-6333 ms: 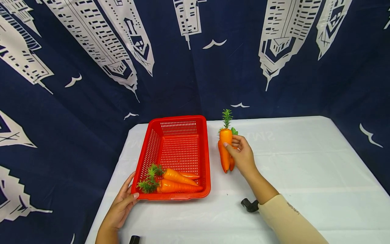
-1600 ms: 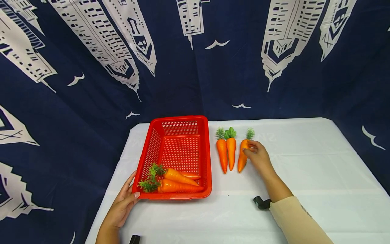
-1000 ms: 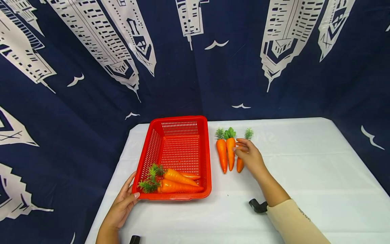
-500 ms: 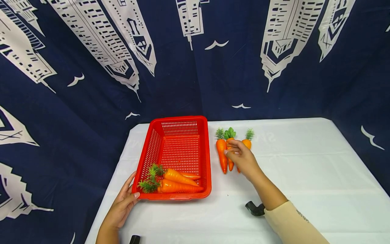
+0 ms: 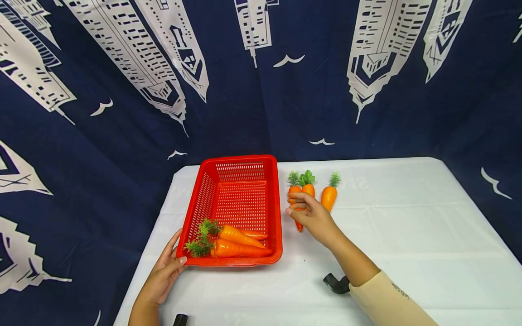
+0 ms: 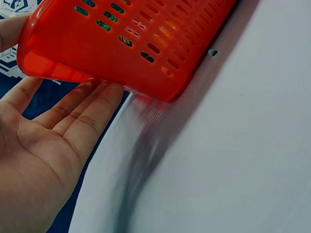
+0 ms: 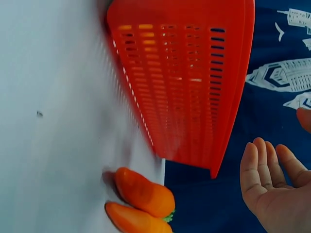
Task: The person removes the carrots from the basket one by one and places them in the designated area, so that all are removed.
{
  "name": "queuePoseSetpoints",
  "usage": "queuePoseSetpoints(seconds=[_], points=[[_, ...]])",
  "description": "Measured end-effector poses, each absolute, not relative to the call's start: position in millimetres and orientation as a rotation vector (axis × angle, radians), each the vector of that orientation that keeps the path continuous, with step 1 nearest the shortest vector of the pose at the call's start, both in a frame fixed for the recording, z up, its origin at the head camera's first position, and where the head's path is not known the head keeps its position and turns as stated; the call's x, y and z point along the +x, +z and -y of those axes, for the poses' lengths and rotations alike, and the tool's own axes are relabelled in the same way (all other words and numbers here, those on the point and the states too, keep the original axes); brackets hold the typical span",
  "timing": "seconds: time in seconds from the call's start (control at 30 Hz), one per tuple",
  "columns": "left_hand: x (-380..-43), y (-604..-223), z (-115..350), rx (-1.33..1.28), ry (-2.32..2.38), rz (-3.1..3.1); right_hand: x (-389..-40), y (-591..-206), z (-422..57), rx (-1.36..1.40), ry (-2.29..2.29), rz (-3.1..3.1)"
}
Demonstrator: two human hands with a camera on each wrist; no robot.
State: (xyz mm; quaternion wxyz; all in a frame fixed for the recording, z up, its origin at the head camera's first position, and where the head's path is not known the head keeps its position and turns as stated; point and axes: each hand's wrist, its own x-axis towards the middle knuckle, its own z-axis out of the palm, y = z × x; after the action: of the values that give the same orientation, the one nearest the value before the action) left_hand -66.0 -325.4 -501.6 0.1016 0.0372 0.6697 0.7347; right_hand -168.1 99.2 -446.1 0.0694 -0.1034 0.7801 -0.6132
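My left hand [image 5: 161,278] holds the near left corner of a red plastic basket [image 5: 278,203], thumb over the rim; in the left wrist view its fingers [image 6: 95,116] reach under the corner. Several orange carrots [image 5: 240,248] with green tops lie at the basket's near end. Right of it, on the table, are three more: a left carrot [image 5: 299,225], a leafy-topped middle carrot [image 5: 308,189] and a right carrot [image 5: 328,197] set slightly apart. My right hand [image 5: 318,222] hovers over them, fingers loosely bent, holding nothing, and partly hides them.
A white cloth covers the table [image 5: 408,226]. Behind it hangs a dark blue curtain [image 5: 310,99] with white buildings and birds. One black piece [image 5: 336,284] sits at my right wrist, another [image 5: 181,320] near my left forearm.
Earlier my right hand held a carrot above the others, then laid it at the right of the row. It has since let go and moved left over the row. My left hand stays.
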Motion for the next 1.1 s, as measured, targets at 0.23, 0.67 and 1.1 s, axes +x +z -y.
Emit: queuePoseSetpoints(seconds=[0.23, 0.67, 1.1], points=[[-65.7, -501.9, 325.9, 0.163, 2.159, -1.987, -160.0, -444.4, -90.6, -0.434, -1.854, -2.296], [-65.1, -501.5, 325.6, 0.181, 2.163, -1.979, -146.8, -441.4, -77.5, -0.585, -1.823, -2.212], [-64.4, -501.6, 325.1, 0.142, 2.158, -1.989, -137.5, -442.4, -67.0, -0.642, -1.782, -2.188]])
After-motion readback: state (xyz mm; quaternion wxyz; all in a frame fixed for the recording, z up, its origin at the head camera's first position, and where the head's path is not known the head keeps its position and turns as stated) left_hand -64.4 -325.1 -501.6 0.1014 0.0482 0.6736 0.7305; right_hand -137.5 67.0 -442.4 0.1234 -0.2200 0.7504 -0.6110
